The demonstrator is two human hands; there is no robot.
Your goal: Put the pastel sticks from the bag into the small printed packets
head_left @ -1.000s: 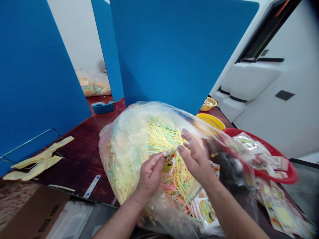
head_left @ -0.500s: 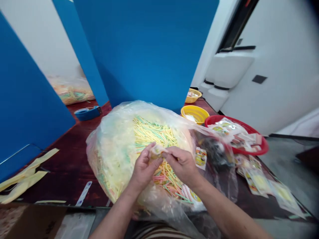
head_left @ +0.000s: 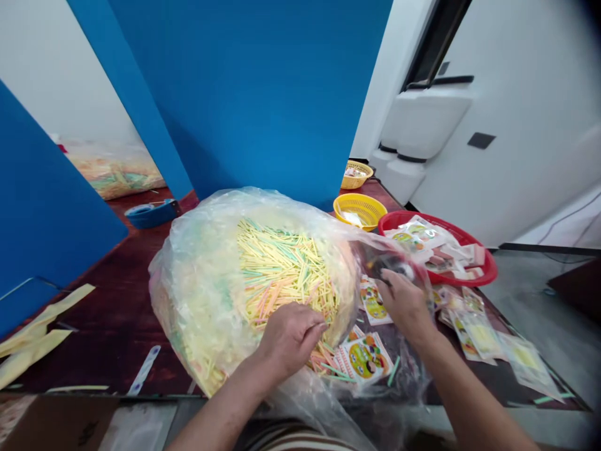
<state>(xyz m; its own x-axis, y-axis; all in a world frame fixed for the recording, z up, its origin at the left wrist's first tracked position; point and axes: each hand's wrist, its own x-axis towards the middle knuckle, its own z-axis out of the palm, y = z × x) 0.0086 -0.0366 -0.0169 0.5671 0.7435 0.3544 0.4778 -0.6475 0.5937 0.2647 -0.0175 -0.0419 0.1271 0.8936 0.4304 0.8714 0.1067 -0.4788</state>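
Observation:
A large clear plastic bag (head_left: 188, 269) lies open on the table, full of thin yellow, green and orange sticks (head_left: 282, 263). Over the lower part of its opening, my left hand (head_left: 291, 338) is closed with the fingers curled under; whatever is in it is hidden. My right hand (head_left: 406, 304) reaches to the bag's right side, beside a dark object (head_left: 392, 266) seen through the film. Its fingertips are blurred and partly hidden. Printed packets, one (head_left: 364, 360) in front and one (head_left: 374, 302) further back, lie between my hands.
A red basket (head_left: 491, 269) of packets stands at the right, with yellow baskets (head_left: 359, 203) behind. Filled packets (head_left: 481, 338) lie along the right edge. A blue partition (head_left: 253, 94) rises behind the bag. Blue tape (head_left: 150, 215) and yellow strips (head_left: 44, 329) lie left.
My hands were together over the sticks, pinching a small pale piece. They have parted: the right moved right toward the dark object, the left moved slightly down and closed. The view shifted slightly.

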